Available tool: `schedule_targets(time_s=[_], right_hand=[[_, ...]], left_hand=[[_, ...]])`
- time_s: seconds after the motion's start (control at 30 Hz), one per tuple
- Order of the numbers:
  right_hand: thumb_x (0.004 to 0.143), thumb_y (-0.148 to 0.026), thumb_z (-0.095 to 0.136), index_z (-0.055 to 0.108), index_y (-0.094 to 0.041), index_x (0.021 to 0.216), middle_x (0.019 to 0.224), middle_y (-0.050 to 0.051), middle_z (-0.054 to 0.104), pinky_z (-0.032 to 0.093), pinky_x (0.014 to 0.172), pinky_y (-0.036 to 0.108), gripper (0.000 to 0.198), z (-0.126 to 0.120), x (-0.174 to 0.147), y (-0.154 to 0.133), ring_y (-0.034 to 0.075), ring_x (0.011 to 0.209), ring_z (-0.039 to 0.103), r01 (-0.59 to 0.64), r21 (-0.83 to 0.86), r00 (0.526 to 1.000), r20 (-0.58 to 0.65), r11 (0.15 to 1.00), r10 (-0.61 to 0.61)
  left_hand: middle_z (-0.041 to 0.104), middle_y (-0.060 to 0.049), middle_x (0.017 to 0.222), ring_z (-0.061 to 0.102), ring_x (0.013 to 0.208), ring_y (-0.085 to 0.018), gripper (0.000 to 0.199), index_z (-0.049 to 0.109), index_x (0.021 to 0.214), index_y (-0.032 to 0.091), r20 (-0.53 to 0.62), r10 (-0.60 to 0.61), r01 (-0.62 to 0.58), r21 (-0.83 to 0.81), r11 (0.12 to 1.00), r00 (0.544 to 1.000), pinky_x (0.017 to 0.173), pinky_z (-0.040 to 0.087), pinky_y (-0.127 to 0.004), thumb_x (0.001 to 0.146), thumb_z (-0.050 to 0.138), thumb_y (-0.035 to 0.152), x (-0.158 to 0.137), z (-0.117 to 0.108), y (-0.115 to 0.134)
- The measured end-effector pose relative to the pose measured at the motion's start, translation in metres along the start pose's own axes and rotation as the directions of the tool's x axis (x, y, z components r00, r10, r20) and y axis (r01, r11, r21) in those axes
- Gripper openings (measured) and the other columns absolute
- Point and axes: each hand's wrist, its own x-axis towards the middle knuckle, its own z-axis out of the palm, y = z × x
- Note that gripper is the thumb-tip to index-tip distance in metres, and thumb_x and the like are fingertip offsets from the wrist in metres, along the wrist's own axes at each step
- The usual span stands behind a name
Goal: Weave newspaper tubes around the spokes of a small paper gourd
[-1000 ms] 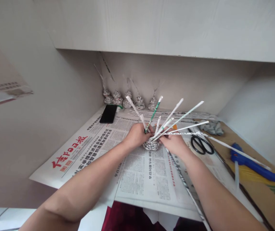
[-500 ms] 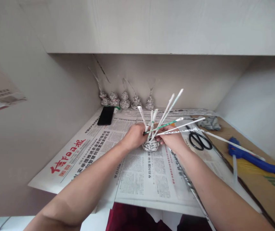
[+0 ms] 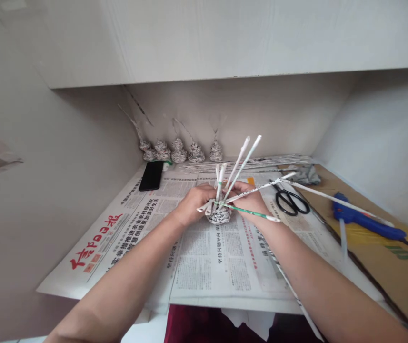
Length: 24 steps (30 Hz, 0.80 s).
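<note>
- Two forearms of mine run up from the bottom edge and meet at the middle of the frame, over newspaper sheets (image 3: 221,267) spread on the desk
- My left hand (image 3: 193,204) has its fingers curled tight around the left side of a small woven paper basket (image 3: 219,216), which sits on the newspaper at frame centre
- My right hand (image 3: 252,202) closes on the basket's right side, fingers pinched on the paper tubes (image 3: 241,159) that fan upward and rightward out of it
- One green-striped tube (image 3: 250,213) lies nearly level, crossing in front of my right hand
- Right of the hands, black scissors (image 3: 291,201) rest on the paper; further right a blue glue gun (image 3: 366,224) lies on cardboard (image 3: 396,252)
- Upper left of centre, a black phone (image 3: 151,175) lies flat near the wall
- At the back wall I see a row of finished woven pieces (image 3: 179,151), with a bundle of loose tubes (image 3: 261,163) lying to its right
</note>
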Motion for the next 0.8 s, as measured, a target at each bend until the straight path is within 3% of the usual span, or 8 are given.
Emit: schedule_targets(time_s=[0.17, 0.57, 0.8], right_hand=[[0.066, -0.043, 0.075, 0.059, -0.019, 0.066, 0.057, -0.002, 0.063, 0.046, 0.046, 0.024, 0.029, -0.0028, 0.0003, 0.0032, 0.012, 0.047, 0.057, -0.050, 0.033, 0.996, 0.072, 0.998, 0.047], [0.066, -0.048, 0.073, 0.065, -0.018, 0.067, 0.054, -0.001, 0.062, 0.041, 0.041, 0.023, 0.032, -0.0022, -0.0018, 0.0003, 0.009, 0.041, 0.049, -0.065, -0.022, 0.996, 0.059, 0.998, 0.066], [0.067, -0.046, 0.073, 0.064, -0.019, 0.066, 0.051, -0.002, 0.059, 0.044, 0.042, 0.024, 0.028, -0.0007, -0.0021, 0.0036, 0.012, 0.043, 0.052, -0.064, -0.030, 0.998, 0.017, 0.998, 0.064]], left_hand=[[0.071, -0.002, 0.078, 0.065, 0.081, -0.015, 0.026, 0.075, 0.080, 0.020, 0.030, -0.045, 0.047, -0.060, 0.997, 0.999, 0.081, 0.050, -0.027, 0.079, 0.054, 0.004, -0.0016, -0.0034, -0.0075], [0.074, -0.004, 0.094, 0.067, 0.087, -0.016, 0.025, 0.076, 0.088, 0.021, 0.026, -0.039, 0.042, -0.094, 0.995, 0.999, 0.083, 0.051, -0.028, 0.081, 0.056, 0.008, -0.0021, -0.0030, -0.0056], [0.073, -0.004, 0.096, 0.067, 0.087, -0.015, 0.029, 0.076, 0.089, 0.021, 0.039, -0.137, 0.141, -0.111, 0.984, 0.990, 0.084, 0.052, -0.028, 0.078, 0.053, 0.006, -0.0039, -0.0047, -0.0062]])
